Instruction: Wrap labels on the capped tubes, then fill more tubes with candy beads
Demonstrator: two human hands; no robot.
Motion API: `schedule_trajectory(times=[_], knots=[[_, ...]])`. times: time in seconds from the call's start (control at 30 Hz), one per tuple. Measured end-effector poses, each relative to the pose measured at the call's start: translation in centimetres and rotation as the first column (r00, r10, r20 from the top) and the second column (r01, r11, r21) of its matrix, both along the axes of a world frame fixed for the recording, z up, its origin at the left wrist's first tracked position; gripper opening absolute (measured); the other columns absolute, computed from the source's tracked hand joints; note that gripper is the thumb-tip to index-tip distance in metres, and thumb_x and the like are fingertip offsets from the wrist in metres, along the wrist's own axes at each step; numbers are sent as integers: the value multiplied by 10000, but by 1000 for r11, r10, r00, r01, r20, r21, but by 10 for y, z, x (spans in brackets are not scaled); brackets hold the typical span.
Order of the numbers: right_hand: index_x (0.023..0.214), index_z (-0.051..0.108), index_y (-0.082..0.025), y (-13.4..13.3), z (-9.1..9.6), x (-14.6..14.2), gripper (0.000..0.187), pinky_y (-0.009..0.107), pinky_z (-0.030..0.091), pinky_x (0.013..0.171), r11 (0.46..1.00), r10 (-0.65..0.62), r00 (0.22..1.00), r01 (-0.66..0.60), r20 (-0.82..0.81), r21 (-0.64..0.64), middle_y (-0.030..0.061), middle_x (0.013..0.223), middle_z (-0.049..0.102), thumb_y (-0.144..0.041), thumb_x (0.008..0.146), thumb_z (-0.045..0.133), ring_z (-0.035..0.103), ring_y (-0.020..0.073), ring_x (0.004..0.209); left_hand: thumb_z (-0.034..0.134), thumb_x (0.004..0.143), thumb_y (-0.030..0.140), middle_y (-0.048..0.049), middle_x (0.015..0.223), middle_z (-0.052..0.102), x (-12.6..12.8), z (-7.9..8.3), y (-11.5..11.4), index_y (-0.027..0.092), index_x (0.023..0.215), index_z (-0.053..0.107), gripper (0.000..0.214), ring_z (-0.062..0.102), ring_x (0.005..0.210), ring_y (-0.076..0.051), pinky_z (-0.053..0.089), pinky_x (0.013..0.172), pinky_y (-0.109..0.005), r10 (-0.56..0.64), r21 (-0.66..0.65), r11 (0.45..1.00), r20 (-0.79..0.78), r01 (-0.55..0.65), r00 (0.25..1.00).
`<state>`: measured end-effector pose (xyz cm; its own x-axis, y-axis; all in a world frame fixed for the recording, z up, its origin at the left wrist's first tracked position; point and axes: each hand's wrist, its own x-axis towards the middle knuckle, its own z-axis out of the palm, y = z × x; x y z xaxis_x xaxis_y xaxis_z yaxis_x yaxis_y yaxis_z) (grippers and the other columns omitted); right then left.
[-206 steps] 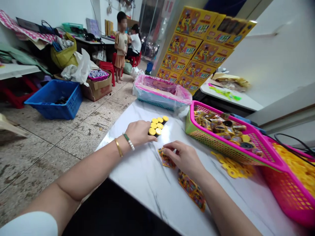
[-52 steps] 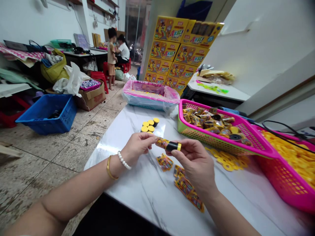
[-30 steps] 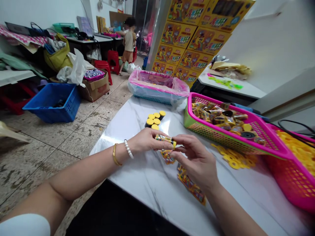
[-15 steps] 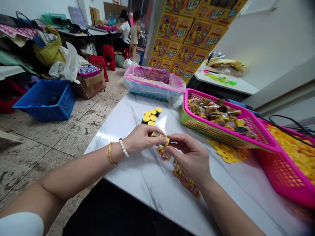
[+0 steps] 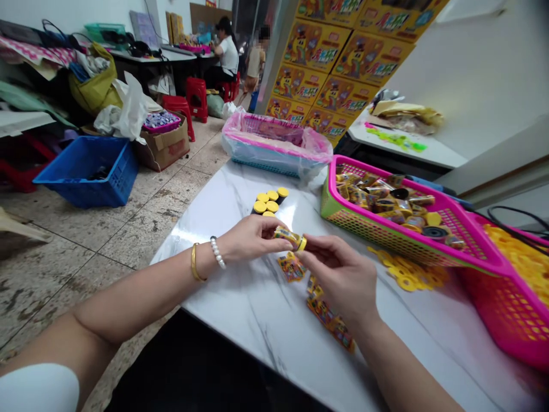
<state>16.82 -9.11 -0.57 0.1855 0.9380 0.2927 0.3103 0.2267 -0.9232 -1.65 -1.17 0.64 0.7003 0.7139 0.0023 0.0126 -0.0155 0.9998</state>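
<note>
1. Blue plastic crate (image 5: 86, 183): stands on the tiled floor, left of the marble-top bench (image 5: 257, 349).
2. Left grip (image 5: 253, 237): at the bench's near edge; thumb and fingers are pressed together, pinching the film-wrapped end of the tube.
3. Yellow-capped black cylinders (image 5: 268, 201): stand upright in a tight cluster on the bench, just beyond the left grip.
4. Tube (image 5: 289, 237): held above the bench, between both grips, yellow cap pointing right. Judged light and stiff; its film is likely slippery. Take hold around the barrel.
5. Right grip (image 5: 338, 280): fingertips are at the capped end; whether they pinch it, cannot tell.
6. Printed wrappers (image 5: 330, 317): lie flat on the bench, below the right grip.
7. Pink-rimmed basket (image 5: 429, 213): sits at the bench's right side, holding more wrapped tubes.
</note>
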Motion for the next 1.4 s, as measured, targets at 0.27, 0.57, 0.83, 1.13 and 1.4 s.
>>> schedule_trajectory(times=[0.27,0.57,0.83,1.13,1.4], knots=[[782,722,-192,6,2,-6,300,290,608,653,922,-14,880,-172,-475,-346,24,753,754,-361,607,899,710,155,661,740,763,287,-15,819,645,-4,1,3,146,1034,705,307,506,659,-92,391,602,-207,-40,187,981,-31,45,999],[827,739,-197,6,-1,-7,324,312,606,706,930,-10,887,-161,-462,-329,25,775,762,-333,583,904,716,163,698,660,836,284,-76,928,731,0,-4,0,124,1032,744,267,642,810,-133,496,747,-222,12,139,990,65,-21,998],[931,751,-236,-1,-5,-6,237,360,604,756,999,44,994,-47,-101,-27,38,907,741,-254,705,820,707,185,799,669,838,429,-11,672,631,-1,-1,-1,120,1037,655,368,582,576,-110,421,533,-199,38,85,996,-56,-33,998],[862,749,-190,-3,0,-18,241,329,619,646,972,-25,980,-23,-199,-235,46,794,756,-299,671,846,711,188,698,557,895,324,7,707,599,6,-7,-9,147,797,636,217,546,662,-94,425,623,-203,94,244,966,-33,-83,995],[1041,713,-272,3,-2,0,345,336,635,712,978,125,940,-170,-317,-117,2,966,708,-273,718,834,705,146,729,636,847,571,45,577,538,5,-5,-1,150,803,541,434,482,430,-55,359,444,-191,16,-233,973,105,9,994]])
